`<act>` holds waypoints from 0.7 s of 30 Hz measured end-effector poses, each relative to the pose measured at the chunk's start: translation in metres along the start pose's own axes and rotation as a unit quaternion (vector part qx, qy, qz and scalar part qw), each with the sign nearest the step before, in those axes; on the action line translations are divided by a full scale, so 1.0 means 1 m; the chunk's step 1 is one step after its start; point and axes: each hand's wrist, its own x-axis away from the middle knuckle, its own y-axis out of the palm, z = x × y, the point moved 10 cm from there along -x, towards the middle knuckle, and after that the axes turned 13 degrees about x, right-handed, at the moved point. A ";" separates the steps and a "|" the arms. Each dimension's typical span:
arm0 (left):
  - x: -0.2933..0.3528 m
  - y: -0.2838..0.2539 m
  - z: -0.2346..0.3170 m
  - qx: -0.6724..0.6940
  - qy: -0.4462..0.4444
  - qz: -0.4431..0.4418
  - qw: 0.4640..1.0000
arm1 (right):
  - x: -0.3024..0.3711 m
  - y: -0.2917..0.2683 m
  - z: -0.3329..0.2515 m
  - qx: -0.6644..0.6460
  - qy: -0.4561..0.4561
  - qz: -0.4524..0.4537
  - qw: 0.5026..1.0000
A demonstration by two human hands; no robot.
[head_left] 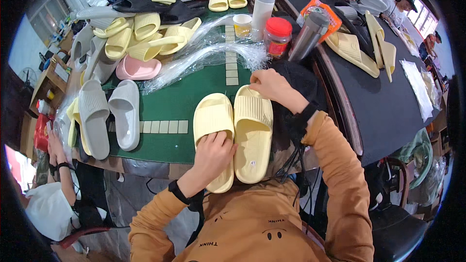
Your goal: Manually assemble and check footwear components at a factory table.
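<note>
On the green worktop point(174, 104), right at its near edge, two pale yellow slides lie side by side and touching, toes pointing away from the person. Over the heel of the left slide point(213, 121) the left hand point(212, 153) lies with its fingers curled down, pressing on the sole and reaching across to the seam between the pair. The right hand point(272, 86) is up at the toe of the right slide point(253, 133), fingers pinched together on the front rim.

Just left of the pair, two grey slides point(109, 116) lie sole-down on the same green surface. Further back a heap of yellow slides point(141, 36) is stacked loosely, with a pink one point(138, 69) at its foot. Clear plastic bags point(208, 53) sprawl between that heap and the drinks: a paper cup point(242, 25), a white bottle point(262, 12), a red-lidded jar point(277, 36) and a steel flask point(308, 34). Across the worktop another person's hands rest on a second yellow pair point(227, 1).
</note>
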 end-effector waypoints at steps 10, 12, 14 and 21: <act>0.004 0.001 -0.013 0.065 -0.041 0.003 0.997 | -0.007 0.016 -0.031 0.033 -0.009 0.036 0.999; 0.002 0.006 -0.016 0.088 -0.057 -0.012 0.994 | -0.018 0.024 -0.025 -0.097 -0.050 0.032 0.994; 0.006 0.009 -0.026 0.107 -0.085 -0.025 0.990 | -0.020 0.025 -0.046 -0.152 -0.067 -0.027 0.986; 0.007 0.008 -0.029 0.129 -0.100 -0.023 0.986 | -0.021 0.030 -0.092 0.027 -0.257 0.013 0.966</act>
